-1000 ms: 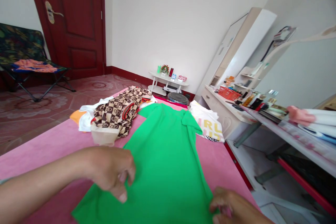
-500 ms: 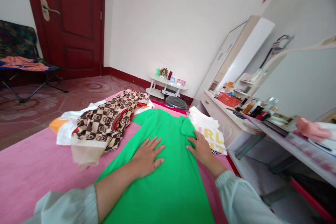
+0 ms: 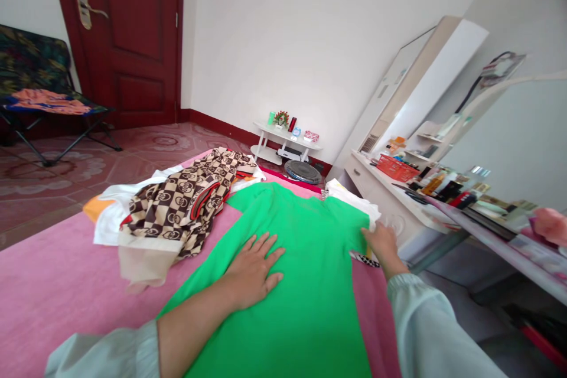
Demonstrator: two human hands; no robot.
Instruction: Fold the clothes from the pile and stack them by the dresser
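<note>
A green T-shirt (image 3: 301,283) lies spread out on the pink bed cover (image 3: 53,289), its collar end pointing away from me. My left hand (image 3: 254,271) rests flat on the shirt's left middle, fingers spread. At the far right, my right hand (image 3: 381,246) pinches the hem of the right sleeve (image 3: 354,221), which is stretched outward over a white printed garment (image 3: 349,195). To the left of the shirt is a heap with a brown-and-cream checkered garment (image 3: 177,204) on top of white clothing (image 3: 106,230).
A dressing table (image 3: 425,212) with bottles and a red basket (image 3: 397,169) stands close on the right. Beyond the bed are a round black-lidded object (image 3: 302,171) and a low white table (image 3: 287,137). A folding chair (image 3: 48,107) stands at left by the red door (image 3: 137,35).
My right hand has moved right, drawing out the sleeve that was folded over on the shirt. It now covers much of the white garment's lettering. My left hand has stayed flat.
</note>
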